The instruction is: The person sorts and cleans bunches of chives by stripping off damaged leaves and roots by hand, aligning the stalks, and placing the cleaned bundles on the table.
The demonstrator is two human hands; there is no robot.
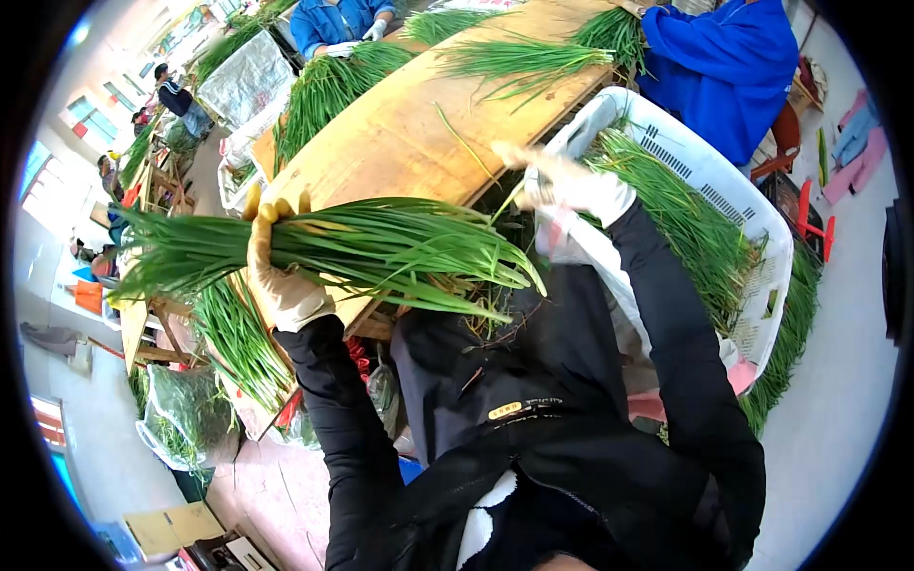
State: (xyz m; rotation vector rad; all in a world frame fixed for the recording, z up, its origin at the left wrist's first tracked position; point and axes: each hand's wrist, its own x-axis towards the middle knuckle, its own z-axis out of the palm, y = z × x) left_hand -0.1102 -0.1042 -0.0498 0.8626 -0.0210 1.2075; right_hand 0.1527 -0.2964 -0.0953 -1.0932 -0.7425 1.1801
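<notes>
My left hand (278,276), in a pale glove with yellowed fingertips, is wrapped round a large bunch of garlic chives (390,246). The bunch lies almost level above my lap, with its leafy tips to the left and pale stem ends to the right. My right hand (576,186), also gloved, is to the right of the stem ends, over the rim of a white crate (762,205). Motion smears its fingers, so whether it holds a strand is unclear. Loose brown scraps lie on my dark apron (562,333) below the stems.
More chives (666,224) fill the crate. A wooden table (381,133) stretches ahead, with a chive pile (333,90) at its left edge and another bunch (533,62) farther back. Two people in blue work across it. A stuffed plastic bag (190,414) stands at lower left.
</notes>
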